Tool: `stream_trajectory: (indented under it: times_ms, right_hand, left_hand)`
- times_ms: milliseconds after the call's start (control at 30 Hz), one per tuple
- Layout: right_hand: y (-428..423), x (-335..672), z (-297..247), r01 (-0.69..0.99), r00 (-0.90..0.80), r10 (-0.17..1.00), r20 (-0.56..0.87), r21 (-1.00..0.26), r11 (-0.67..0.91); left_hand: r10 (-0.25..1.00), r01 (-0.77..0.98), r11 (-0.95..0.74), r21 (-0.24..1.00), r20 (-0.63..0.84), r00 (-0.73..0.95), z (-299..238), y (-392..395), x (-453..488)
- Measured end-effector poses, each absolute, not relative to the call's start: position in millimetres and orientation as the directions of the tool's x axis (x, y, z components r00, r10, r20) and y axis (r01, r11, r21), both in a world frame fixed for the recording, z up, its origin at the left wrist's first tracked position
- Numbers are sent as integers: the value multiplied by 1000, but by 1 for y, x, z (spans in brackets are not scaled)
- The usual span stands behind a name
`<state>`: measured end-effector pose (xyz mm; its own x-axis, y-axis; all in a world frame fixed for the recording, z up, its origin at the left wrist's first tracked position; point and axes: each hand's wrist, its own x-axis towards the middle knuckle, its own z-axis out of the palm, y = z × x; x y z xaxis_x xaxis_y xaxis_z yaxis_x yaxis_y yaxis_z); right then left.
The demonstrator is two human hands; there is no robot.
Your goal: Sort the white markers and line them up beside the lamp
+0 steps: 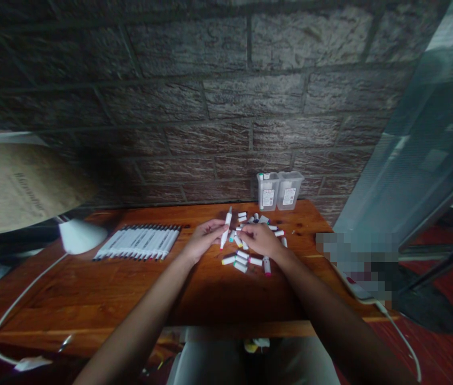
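In the head view, the wooden surface [106, 291] runs back to a brick wall [210, 107]. Its near edge crosses just above my lap, and its right edge slants down past a blurred patch. The widest open room is the bare wood between the hands and the near edge. More lies left of centre, in front of a tidy row of markers [138, 241]. On the left, a white lamp head [81, 235] sits just beside that row, and its cable [14, 305] loops toward the near left corner. Two clear boxes [278, 191] stand upright against the wall, touching each other, behind the hands. A tall glass panel [422, 149] closes off the right side.

My left hand [204, 238] has its fingers [216, 231] pinched on a white marker [226, 224]. The marker stands tilted, its top leaning toward the wall and its coloured tip pointing down near the surface. My right hand [262, 239] lies palm down over a loose scatter of short pieces [246, 258], with its fingers [244, 230] curled and reaching in toward the marker. They look closed on something small, but the picture is too dim for me to tell whether they grip it. The scatter spreads around and in front of that hand, well clear of the right edge.
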<state>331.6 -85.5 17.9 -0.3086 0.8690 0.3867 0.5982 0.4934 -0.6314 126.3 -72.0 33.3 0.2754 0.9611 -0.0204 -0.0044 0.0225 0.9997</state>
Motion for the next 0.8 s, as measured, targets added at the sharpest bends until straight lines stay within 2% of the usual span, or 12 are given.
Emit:
stream_trajectory:
  times_ms: [800]
  right_hand:
    - [-87, 330, 19, 608, -332, 864, 379, -614, 503]
  left_hand:
    - [958, 34, -28, 999, 17, 286, 31, -71, 126]
